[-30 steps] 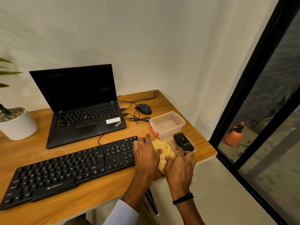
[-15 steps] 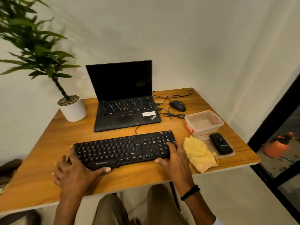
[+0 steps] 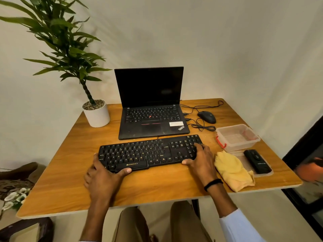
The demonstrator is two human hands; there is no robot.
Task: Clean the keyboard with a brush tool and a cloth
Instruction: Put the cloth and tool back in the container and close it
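Two hands: your left hand and right hand grip the keyboard ends.
Cloth: beside your right hand, untouched.

keyboard gripped at both ends: left hand, right hand. cloth just right of right hand; laptop beyond.

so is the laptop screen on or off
Off, it seems: the laptop is open, but its screen shows only plain black.
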